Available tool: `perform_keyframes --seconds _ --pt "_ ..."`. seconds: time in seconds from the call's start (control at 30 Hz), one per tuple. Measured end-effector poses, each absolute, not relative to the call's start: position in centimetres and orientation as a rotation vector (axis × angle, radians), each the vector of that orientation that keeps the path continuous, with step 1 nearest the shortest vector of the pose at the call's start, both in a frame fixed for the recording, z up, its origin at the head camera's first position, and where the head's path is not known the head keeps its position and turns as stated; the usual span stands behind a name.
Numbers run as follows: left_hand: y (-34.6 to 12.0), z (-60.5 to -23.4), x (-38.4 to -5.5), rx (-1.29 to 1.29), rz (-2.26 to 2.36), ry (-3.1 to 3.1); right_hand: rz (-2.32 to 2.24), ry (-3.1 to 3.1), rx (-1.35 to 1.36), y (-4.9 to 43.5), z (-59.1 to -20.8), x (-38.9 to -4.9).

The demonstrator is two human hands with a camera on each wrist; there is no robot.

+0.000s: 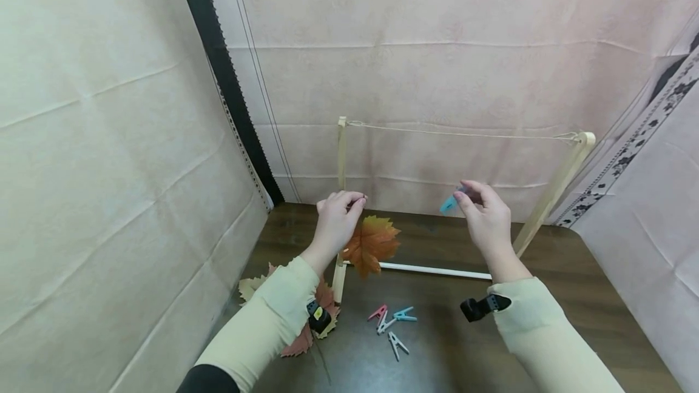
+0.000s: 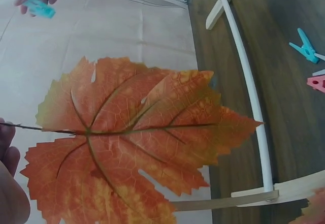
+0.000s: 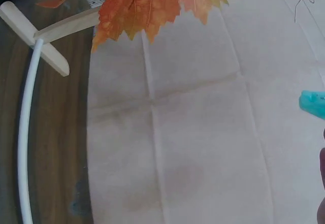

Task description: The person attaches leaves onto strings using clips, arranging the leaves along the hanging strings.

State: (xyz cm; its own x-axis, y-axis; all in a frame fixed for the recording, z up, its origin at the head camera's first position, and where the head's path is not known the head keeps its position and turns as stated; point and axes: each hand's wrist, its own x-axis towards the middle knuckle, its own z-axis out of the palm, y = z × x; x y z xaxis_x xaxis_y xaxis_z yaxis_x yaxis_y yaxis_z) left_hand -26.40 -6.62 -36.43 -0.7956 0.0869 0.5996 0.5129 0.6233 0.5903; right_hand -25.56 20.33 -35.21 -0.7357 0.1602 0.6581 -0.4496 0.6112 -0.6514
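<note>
An orange artificial maple leaf point(image 1: 372, 244) hangs below my left hand point(image 1: 340, 217), which pinches its thin stem between thumb and fingers. The left wrist view shows the whole leaf point(image 2: 122, 132) with dark veins and greenish edges. My right hand point(image 1: 486, 214), held higher than the table, pinches a blue clothespin point(image 1: 449, 204) between thumb and fingers. In the right wrist view only the tip of that clothespin point(image 3: 312, 103) shows at the edge. Above and beyond both hands, a string point(image 1: 459, 133) runs between two wooden posts.
Several clothespins point(image 1: 397, 344), pink, blue and pale, lie on the dark wooden table point(image 1: 437, 332). More leaves point(image 1: 297, 344) lie under my left forearm. The frame's left post point(image 1: 341, 156), right post point(image 1: 557, 190) and white bottom bar point(image 1: 431, 270) stand around the work area. Cloth walls enclose the table.
</note>
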Motion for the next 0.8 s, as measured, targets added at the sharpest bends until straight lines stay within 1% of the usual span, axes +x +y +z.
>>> perform_keyframes --seconds 0.23,0.57,0.8 --pt "-5.7 -35.4 -26.3 -0.435 -1.082 -2.312 1.083 -2.079 0.361 18.8 -33.6 -25.9" --pt "-4.5 -34.5 -27.0 -0.421 -1.095 -2.293 1.130 -2.105 0.405 17.6 -31.9 -26.1" --pt "-3.8 -33.7 -26.8 -0.397 -1.080 -2.286 1.171 -2.090 0.430 16.9 -31.1 -26.2"
